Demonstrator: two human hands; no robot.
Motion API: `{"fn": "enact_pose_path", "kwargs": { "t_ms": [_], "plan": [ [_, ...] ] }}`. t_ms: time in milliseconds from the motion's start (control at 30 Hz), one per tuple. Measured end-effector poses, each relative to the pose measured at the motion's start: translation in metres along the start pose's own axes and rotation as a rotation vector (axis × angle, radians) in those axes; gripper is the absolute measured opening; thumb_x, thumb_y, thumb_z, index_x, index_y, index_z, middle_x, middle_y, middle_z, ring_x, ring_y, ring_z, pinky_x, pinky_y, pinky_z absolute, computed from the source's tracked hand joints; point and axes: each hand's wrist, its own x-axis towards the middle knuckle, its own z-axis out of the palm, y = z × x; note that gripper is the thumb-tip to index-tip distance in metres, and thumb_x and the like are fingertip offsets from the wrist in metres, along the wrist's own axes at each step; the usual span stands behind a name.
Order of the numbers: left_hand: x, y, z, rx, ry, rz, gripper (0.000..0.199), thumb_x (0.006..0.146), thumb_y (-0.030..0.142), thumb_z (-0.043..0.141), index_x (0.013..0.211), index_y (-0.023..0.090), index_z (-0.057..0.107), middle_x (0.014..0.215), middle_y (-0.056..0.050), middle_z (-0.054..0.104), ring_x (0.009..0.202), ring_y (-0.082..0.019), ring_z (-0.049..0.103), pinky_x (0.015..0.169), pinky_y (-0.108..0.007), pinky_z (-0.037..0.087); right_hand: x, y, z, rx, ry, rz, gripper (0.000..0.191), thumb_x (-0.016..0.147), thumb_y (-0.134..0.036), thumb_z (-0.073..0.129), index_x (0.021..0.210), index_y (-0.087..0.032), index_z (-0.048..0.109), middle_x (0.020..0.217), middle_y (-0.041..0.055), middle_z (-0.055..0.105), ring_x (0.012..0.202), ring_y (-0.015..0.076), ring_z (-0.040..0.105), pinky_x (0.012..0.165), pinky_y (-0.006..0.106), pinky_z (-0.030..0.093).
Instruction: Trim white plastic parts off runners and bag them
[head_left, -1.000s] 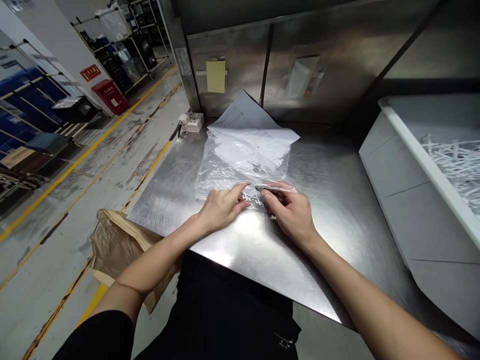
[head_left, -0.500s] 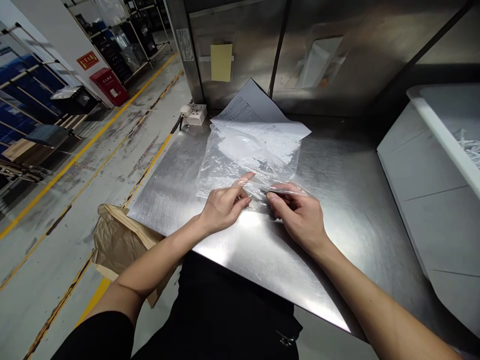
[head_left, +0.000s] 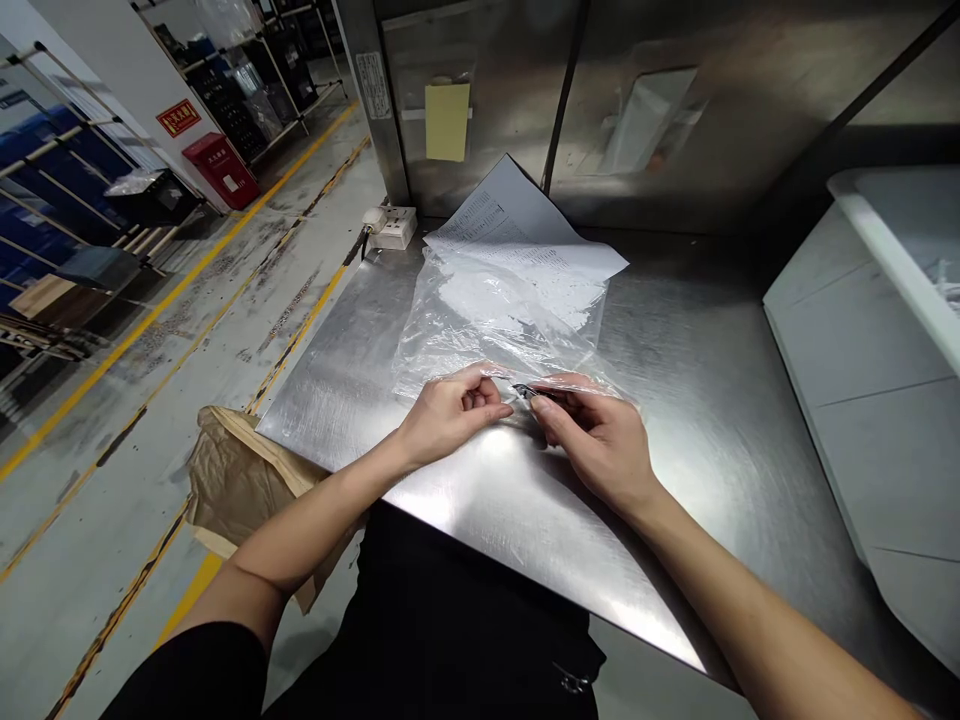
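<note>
A clear plastic bag (head_left: 442, 350) lies flat on the steel table, with a heap of small white pieces (head_left: 495, 295) inside. My right hand (head_left: 600, 435) is closed around a small dark tool (head_left: 525, 391), whose tip points left from between thumb and fingers; its exact kind is hidden. Close beside that tip, my left hand (head_left: 454, 415) has its thumb and forefinger nearly together over the bag's near edge. Whatever sits between them is too small to name. A printed sheet of paper (head_left: 517, 215) lies partly beneath the bag's far side.
A large white bin (head_left: 832, 400) stands at the right of the steel table (head_left: 330, 370). A power socket (head_left: 394, 228) sits at the far left corner. A brown paper bag (head_left: 240, 480) is below the left edge. Steel panels (head_left: 517, 100) rise behind.
My left forefinger, earlier stretched out over the bag, has curled in toward the thumb. The left fingertips have moved right, closer to the dark tool's tip.
</note>
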Motion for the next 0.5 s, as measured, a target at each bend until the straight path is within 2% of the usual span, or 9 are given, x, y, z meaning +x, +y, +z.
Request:
{"fn": "enact_pose_path", "kwargs": {
  "t_ms": [267, 333, 433, 500],
  "plan": [
    [0.001, -0.005, 0.002, -0.018, 0.015, 0.045, 0.065, 0.097, 0.025, 0.084, 0.159, 0.025, 0.063, 0.096, 0.000, 0.076, 0.079, -0.013, 0.064, 0.078, -0.027, 0.054, -0.001, -0.005, 0.001, -0.027, -0.029, -0.048, 0.027, 0.104, -0.044, 0.075, 0.112, -0.020, 0.085, 0.106, 0.0103, 0.084, 0.088, 0.0252, 0.081, 0.068, 0.036, 0.062],
    [0.001, -0.006, 0.001, 0.042, 0.036, 0.063, 0.054, 0.098, 0.023, 0.082, 0.151, 0.024, 0.070, 0.097, -0.001, 0.078, 0.081, -0.014, 0.067, 0.079, -0.028, 0.056, -0.002, -0.006, 0.001, -0.030, -0.062, -0.072, 0.023, 0.105, -0.041, 0.075, 0.112, -0.021, 0.084, 0.104, 0.0089, 0.085, 0.088, 0.0245, 0.082, 0.069, 0.035, 0.062],
    [0.001, -0.008, -0.001, 0.188, 0.062, 0.133, 0.022, 0.103, 0.025, 0.078, 0.124, 0.023, 0.082, 0.104, -0.004, 0.083, 0.089, -0.017, 0.075, 0.084, -0.031, 0.060, -0.003, -0.009, 0.002, -0.041, -0.158, -0.127, 0.017, 0.107, -0.036, 0.074, 0.114, -0.023, 0.082, 0.101, 0.0056, 0.086, 0.088, 0.0228, 0.083, 0.071, 0.033, 0.062],
    [0.002, -0.010, -0.002, 0.283, 0.068, 0.209, 0.013, 0.107, 0.026, 0.075, 0.115, 0.022, 0.084, 0.107, -0.005, 0.085, 0.095, -0.019, 0.078, 0.087, -0.032, 0.062, -0.004, -0.012, 0.002, -0.043, -0.203, -0.153, 0.015, 0.108, -0.033, 0.073, 0.115, -0.024, 0.081, 0.101, 0.0040, 0.086, 0.088, 0.0217, 0.083, 0.073, 0.032, 0.062]
  ]
}}
